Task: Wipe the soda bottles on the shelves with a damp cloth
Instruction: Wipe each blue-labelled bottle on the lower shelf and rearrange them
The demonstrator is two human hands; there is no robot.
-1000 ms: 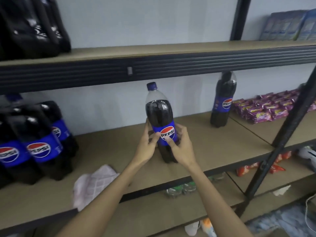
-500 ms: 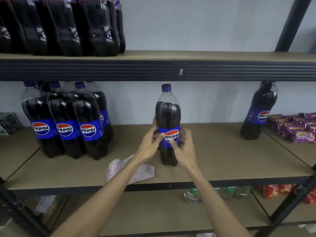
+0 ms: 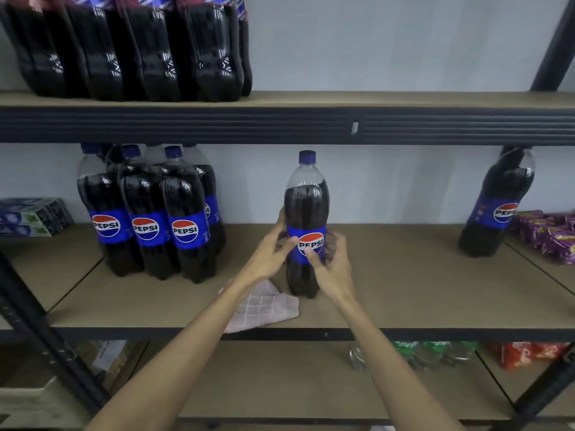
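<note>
You have both hands on one Pepsi bottle, which stands upright on the middle shelf with its blue cap on. Your left hand curls round the bottle's left side at the blue label, with the thumb lying across the front edge of the label. Your right hand wraps the bottle's right side at the same height, thumb pressed just under the logo and fingers bent round towards the back.

The pink checked cloth lies crumpled on the shelf board at the lower left of the bottle's base, just beside it. Your left forearm crosses over part of it, and neither hand touches it. You cannot tell from here whether its corner touches the bottle.

Well to the left of the bottle, on the same board, a cluster of Pepsi bottles stands packed together, labels facing you. Beyond those sit some flat blue boxes. Well to the right of the bottle, another single Pepsi bottle stands against the wall, and purple snack packets lie just past it.

Above and to the left of the bottle, on the upper shelf, is a shrink-wrapped pack of cola bottles. Below the bottle to the right, green bottles and orange packets show on the lower shelf.
</note>
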